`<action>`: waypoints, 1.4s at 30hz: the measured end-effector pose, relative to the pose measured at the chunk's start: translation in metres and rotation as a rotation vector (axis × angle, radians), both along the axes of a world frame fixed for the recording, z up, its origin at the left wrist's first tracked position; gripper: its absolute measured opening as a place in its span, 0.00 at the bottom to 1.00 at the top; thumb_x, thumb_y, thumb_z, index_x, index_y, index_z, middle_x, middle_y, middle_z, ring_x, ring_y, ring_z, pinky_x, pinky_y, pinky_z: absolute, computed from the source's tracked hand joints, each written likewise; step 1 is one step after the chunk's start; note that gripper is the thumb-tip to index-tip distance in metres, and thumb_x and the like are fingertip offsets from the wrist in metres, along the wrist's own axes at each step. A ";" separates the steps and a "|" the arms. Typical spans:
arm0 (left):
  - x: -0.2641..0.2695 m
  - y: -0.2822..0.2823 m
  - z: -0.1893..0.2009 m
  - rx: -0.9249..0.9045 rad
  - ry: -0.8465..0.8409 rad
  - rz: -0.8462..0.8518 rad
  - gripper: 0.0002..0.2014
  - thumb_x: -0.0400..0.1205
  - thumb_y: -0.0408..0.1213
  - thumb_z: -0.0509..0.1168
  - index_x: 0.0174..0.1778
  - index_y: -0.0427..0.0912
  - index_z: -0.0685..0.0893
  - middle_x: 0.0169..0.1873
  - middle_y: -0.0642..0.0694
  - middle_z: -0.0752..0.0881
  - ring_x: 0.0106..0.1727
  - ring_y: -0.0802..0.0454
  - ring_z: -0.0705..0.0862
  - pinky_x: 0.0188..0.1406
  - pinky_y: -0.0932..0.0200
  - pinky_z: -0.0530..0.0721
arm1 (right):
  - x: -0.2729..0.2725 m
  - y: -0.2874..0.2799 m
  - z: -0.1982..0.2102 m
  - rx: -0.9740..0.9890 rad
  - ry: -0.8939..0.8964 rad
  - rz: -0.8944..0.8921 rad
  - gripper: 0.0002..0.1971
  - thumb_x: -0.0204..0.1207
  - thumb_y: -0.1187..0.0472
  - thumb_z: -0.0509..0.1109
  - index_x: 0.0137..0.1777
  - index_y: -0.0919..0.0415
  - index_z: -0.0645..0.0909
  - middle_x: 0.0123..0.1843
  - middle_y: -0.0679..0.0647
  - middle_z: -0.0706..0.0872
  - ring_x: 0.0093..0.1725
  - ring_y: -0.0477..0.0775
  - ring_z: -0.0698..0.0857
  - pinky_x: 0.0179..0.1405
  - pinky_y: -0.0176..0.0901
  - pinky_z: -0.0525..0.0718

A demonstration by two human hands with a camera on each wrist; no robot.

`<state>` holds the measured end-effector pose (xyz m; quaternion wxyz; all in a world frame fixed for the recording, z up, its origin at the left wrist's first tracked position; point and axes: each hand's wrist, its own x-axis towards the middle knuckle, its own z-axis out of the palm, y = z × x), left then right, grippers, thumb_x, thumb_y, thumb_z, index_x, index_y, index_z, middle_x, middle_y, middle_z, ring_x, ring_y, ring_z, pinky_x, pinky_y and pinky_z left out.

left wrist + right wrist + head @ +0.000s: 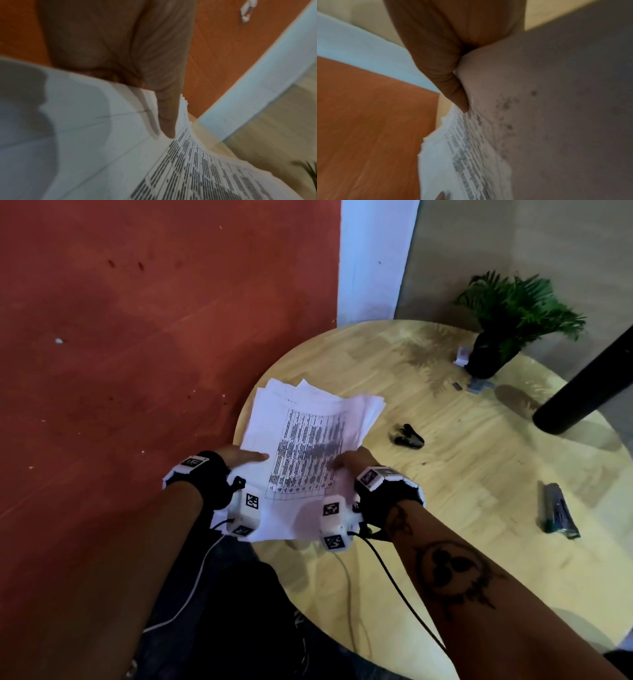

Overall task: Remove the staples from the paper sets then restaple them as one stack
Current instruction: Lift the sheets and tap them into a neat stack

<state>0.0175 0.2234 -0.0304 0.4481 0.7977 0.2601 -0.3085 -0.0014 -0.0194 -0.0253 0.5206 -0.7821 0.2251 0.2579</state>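
Observation:
A loose stack of white printed sheets (308, 440) is held above the left edge of the round wooden table (462, 508), its far edges fanned and uneven. My left hand (239, 457) grips the stack's left side with the thumb on top of the top sheet. My right hand (349, 462) grips the right side, thumb on the printed table. In the left wrist view my thumb (164, 108) lies across the paper (102, 135). In the right wrist view my thumb (453, 88) presses the paper (471, 148). A black staple remover (407, 436) and a dark stapler (560, 513) lie on the table to the right.
A potted green plant (513, 316) stands at the far side of the table with small items (479, 385) by its base. A black post (589, 378) rises at the right. Red floor (120, 371) lies left of the table; cables (394, 583) hang from my wrists.

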 end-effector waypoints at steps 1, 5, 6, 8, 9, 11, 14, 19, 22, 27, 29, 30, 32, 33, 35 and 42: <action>-0.007 -0.001 0.005 -0.059 -0.002 0.034 0.40 0.68 0.55 0.77 0.72 0.38 0.75 0.73 0.41 0.74 0.70 0.40 0.75 0.59 0.49 0.81 | -0.001 0.001 0.005 0.015 -0.059 0.013 0.16 0.67 0.67 0.75 0.54 0.71 0.81 0.38 0.54 0.77 0.45 0.54 0.79 0.38 0.32 0.82; -0.046 -0.018 0.016 -0.369 -0.003 0.131 0.30 0.76 0.51 0.69 0.71 0.38 0.76 0.50 0.37 0.89 0.48 0.44 0.88 0.55 0.52 0.84 | -0.026 -0.022 0.056 0.516 -0.210 -0.117 0.10 0.66 0.82 0.68 0.43 0.69 0.82 0.35 0.59 0.89 0.34 0.54 0.88 0.34 0.39 0.86; -0.052 -0.023 0.016 -0.439 0.017 0.173 0.24 0.80 0.49 0.65 0.68 0.39 0.78 0.40 0.38 0.89 0.35 0.47 0.89 0.39 0.57 0.87 | -0.034 -0.038 0.064 0.569 -0.216 -0.117 0.12 0.68 0.83 0.66 0.44 0.68 0.83 0.34 0.56 0.90 0.33 0.52 0.89 0.33 0.37 0.86; -0.060 -0.039 0.015 -0.549 0.047 0.209 0.16 0.84 0.44 0.60 0.51 0.37 0.88 0.32 0.41 0.89 0.25 0.50 0.88 0.24 0.60 0.86 | -0.056 -0.076 0.072 0.618 -0.211 -0.113 0.14 0.68 0.80 0.67 0.51 0.68 0.84 0.39 0.58 0.91 0.36 0.53 0.90 0.37 0.43 0.89; -0.066 -0.052 0.018 -0.561 0.060 0.208 0.17 0.84 0.41 0.60 0.40 0.37 0.91 0.30 0.41 0.90 0.25 0.50 0.88 0.23 0.60 0.86 | -0.068 -0.095 0.069 0.608 -0.185 -0.151 0.15 0.68 0.78 0.68 0.54 0.68 0.83 0.41 0.59 0.91 0.36 0.55 0.90 0.38 0.46 0.89; -0.080 -0.082 0.024 -0.585 0.129 0.113 0.14 0.82 0.35 0.62 0.36 0.36 0.91 0.31 0.40 0.91 0.29 0.49 0.90 0.26 0.58 0.88 | -0.101 -0.134 0.056 0.527 -0.143 -0.221 0.15 0.66 0.76 0.72 0.53 0.69 0.84 0.43 0.60 0.91 0.37 0.54 0.90 0.36 0.44 0.89; -0.107 -0.124 0.012 -0.537 0.209 -0.055 0.13 0.74 0.23 0.68 0.55 0.29 0.84 0.40 0.37 0.91 0.37 0.46 0.91 0.41 0.50 0.90 | -0.161 -0.171 0.023 0.371 -0.071 -0.248 0.15 0.65 0.78 0.74 0.53 0.74 0.83 0.44 0.62 0.91 0.38 0.55 0.90 0.32 0.38 0.87; -0.142 -0.167 0.007 -0.271 0.239 -0.185 0.22 0.75 0.34 0.74 0.62 0.31 0.78 0.55 0.28 0.85 0.37 0.41 0.86 0.34 0.68 0.84 | -0.198 -0.197 -0.035 0.156 0.046 -0.352 0.20 0.52 0.69 0.79 0.44 0.75 0.80 0.34 0.68 0.85 0.24 0.56 0.83 0.27 0.44 0.84; -0.131 -0.164 0.001 -0.343 0.253 -0.127 0.36 0.63 0.57 0.81 0.62 0.42 0.82 0.63 0.39 0.80 0.64 0.42 0.83 0.68 0.48 0.78 | -0.178 -0.212 -0.060 0.119 0.054 -0.413 0.17 0.63 0.69 0.72 0.51 0.77 0.77 0.33 0.68 0.85 0.26 0.59 0.83 0.33 0.47 0.82; -0.105 -0.152 -0.071 -0.251 0.186 -0.157 0.52 0.42 0.68 0.81 0.63 0.48 0.83 0.62 0.42 0.85 0.58 0.43 0.85 0.64 0.47 0.81 | -0.144 -0.196 -0.041 -0.190 0.070 -0.174 0.22 0.73 0.64 0.69 0.65 0.74 0.75 0.62 0.69 0.82 0.59 0.63 0.82 0.48 0.41 0.79; -0.124 -0.165 -0.013 -0.245 0.202 -0.215 0.42 0.58 0.63 0.79 0.65 0.45 0.82 0.52 0.45 0.86 0.41 0.51 0.84 0.42 0.60 0.82 | -0.133 -0.189 -0.027 -0.235 0.061 -0.078 0.20 0.79 0.67 0.64 0.69 0.73 0.72 0.69 0.67 0.78 0.61 0.59 0.80 0.39 0.32 0.75; -0.124 -0.168 -0.001 -0.267 0.160 -0.214 0.31 0.71 0.53 0.76 0.66 0.41 0.80 0.48 0.45 0.87 0.38 0.51 0.84 0.38 0.60 0.80 | -0.126 -0.186 -0.017 -0.263 0.043 -0.049 0.19 0.79 0.68 0.63 0.69 0.73 0.72 0.69 0.67 0.77 0.63 0.60 0.79 0.42 0.34 0.76; -0.123 -0.172 0.016 -0.346 0.005 -0.169 0.19 0.80 0.27 0.66 0.68 0.34 0.75 0.57 0.42 0.86 0.53 0.47 0.85 0.57 0.49 0.81 | -0.122 -0.179 0.013 -0.362 -0.067 -0.043 0.18 0.77 0.70 0.62 0.67 0.72 0.73 0.67 0.69 0.78 0.65 0.64 0.79 0.53 0.43 0.76; -0.119 -0.173 0.021 -0.374 -0.109 -0.118 0.22 0.79 0.20 0.65 0.69 0.31 0.74 0.64 0.37 0.82 0.61 0.44 0.82 0.66 0.45 0.77 | -0.123 -0.176 0.030 -0.399 -0.143 -0.043 0.18 0.76 0.71 0.61 0.66 0.71 0.72 0.65 0.69 0.79 0.63 0.66 0.79 0.53 0.46 0.75; -0.116 -0.179 0.047 -0.387 -0.379 -0.070 0.23 0.76 0.16 0.65 0.69 0.28 0.74 0.67 0.34 0.79 0.60 0.45 0.82 0.67 0.50 0.77 | -0.129 -0.171 0.059 -0.424 -0.344 -0.103 0.17 0.75 0.72 0.60 0.64 0.68 0.70 0.58 0.71 0.81 0.57 0.68 0.81 0.45 0.46 0.72; -0.136 -0.199 0.104 -0.519 -0.955 0.047 0.16 0.72 0.21 0.73 0.46 0.48 0.89 0.45 0.58 0.90 0.42 0.73 0.85 0.48 0.66 0.82 | -0.180 -0.138 0.082 -0.340 -1.105 -0.532 0.14 0.74 0.70 0.63 0.53 0.83 0.69 0.35 0.57 0.77 0.34 0.52 0.66 0.32 0.38 0.56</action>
